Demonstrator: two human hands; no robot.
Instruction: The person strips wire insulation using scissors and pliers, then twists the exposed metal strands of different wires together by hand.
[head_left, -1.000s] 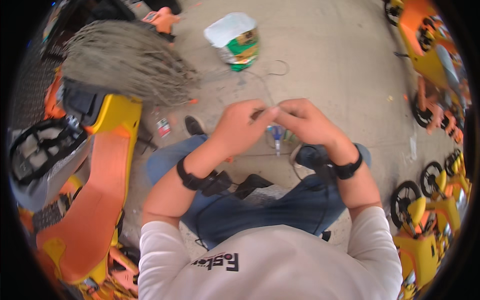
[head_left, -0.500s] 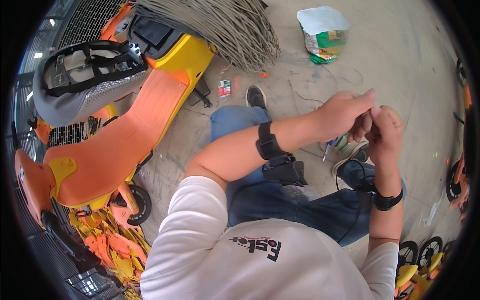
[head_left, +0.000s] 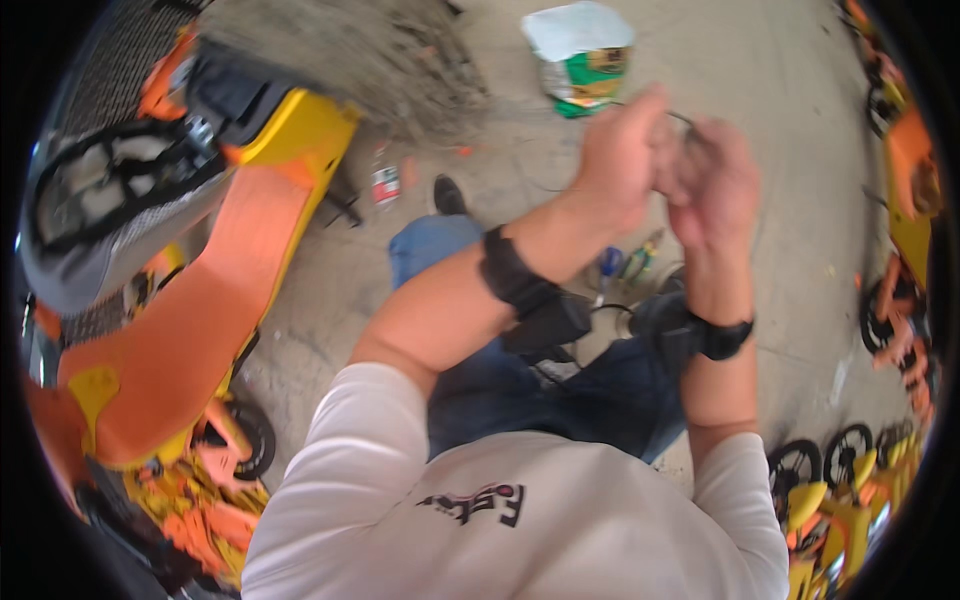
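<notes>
My left hand [head_left: 622, 160] is closed in a pinch, raised in front of me over the floor. Close beside it, my right hand [head_left: 718, 185] has its fingers bent in, smeared by motion. A thin dark wire [head_left: 680, 117] bows between the two hands at the fingertips; its ends are hidden in the fingers. Below the hands, a blue-handled screwdriver [head_left: 608, 268] lies on the floor next to pliers with green handles [head_left: 640, 258]. Black straps circle both my forearms.
An orange and yellow scooter [head_left: 215, 260] with a grey seat stands at my left. Beyond it sits a large bundle of grey wires [head_left: 350, 65]. A green and white sack [head_left: 585, 65] and a bottle with a red label [head_left: 384, 183] are ahead. More scooters [head_left: 910, 190] line the right.
Both hands have moved up and away from my body, and the wire between them now shows. The view has shifted, bringing the tools below the hands into sight.
</notes>
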